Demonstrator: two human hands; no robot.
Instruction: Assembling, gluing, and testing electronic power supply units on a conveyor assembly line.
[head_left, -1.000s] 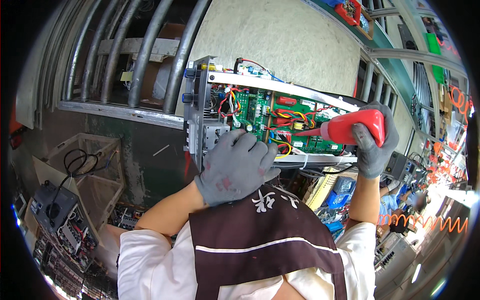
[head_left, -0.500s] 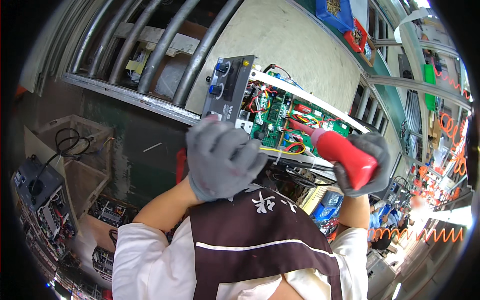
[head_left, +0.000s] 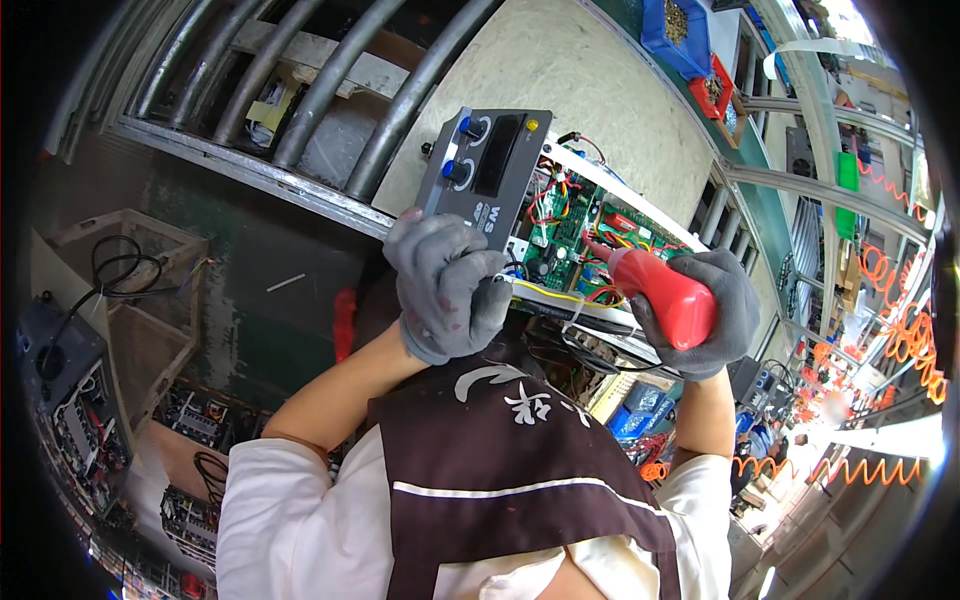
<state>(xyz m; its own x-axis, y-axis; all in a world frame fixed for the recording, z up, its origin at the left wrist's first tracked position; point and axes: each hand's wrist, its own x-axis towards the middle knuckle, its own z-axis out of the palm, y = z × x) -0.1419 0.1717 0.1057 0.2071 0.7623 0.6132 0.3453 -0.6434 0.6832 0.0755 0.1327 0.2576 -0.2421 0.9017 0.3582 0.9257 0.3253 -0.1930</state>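
Observation:
A red squeeze bottle (head_left: pixel 665 300) with a tapered nozzle lies in my gloved right hand (head_left: pixel 715 310), fingers wrapped around it. Its tip points down into an opened electronic unit, among wires over the green circuit boards (head_left: pixel 560 250); whether the tip touches them I cannot tell. My left hand (head_left: pixel 447 285), also in a grey glove, is curled at the near edge of the unit's dark front panel (head_left: pixel 480 185) and grips it there. Two blue knobs and a yellow button sit on that panel, which leans back facing up. Some of the left fingertips are hidden.
The unit rests on a pale board (head_left: pixel 590 70) beside metal rollers (head_left: pixel 330 85). A blue bin (head_left: pixel 675 35) and a red bin (head_left: pixel 712 88) of small parts stand at the far right. Black cables (head_left: pixel 575 345) hang by the near side. Other opened units (head_left: pixel 80 400) lie at lower left.
The front panel has turned to face up more, with the left hand at its near edge. The right hand and bottle have shifted slightly left and away from me.

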